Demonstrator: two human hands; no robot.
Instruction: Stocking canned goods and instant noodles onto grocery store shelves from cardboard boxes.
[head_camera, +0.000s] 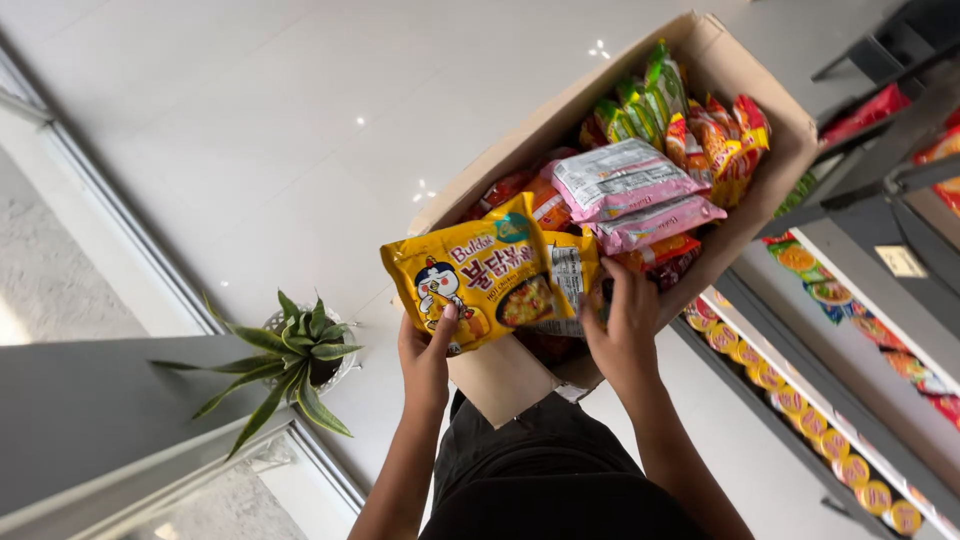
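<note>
- Our left hand (425, 355) grips the lower corner of a yellow noodle packet (478, 275), lifted just above the open cardboard box (745, 215).
- Our right hand (622, 325) clasps a second yellow packet (570, 280) tucked just behind the first.
- The box sits over a glossy white floor (250, 130), beside a store shelf (850, 330) and near a potted plant (295, 360).
- The packet is crinkled, printed with a cartoon figure and a noodle picture.

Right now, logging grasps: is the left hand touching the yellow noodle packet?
Touching. The head view shows the left hand gripping the yellow noodle packet at its lower edge, thumb pressed flat on its front, above the cardboard box.
</note>
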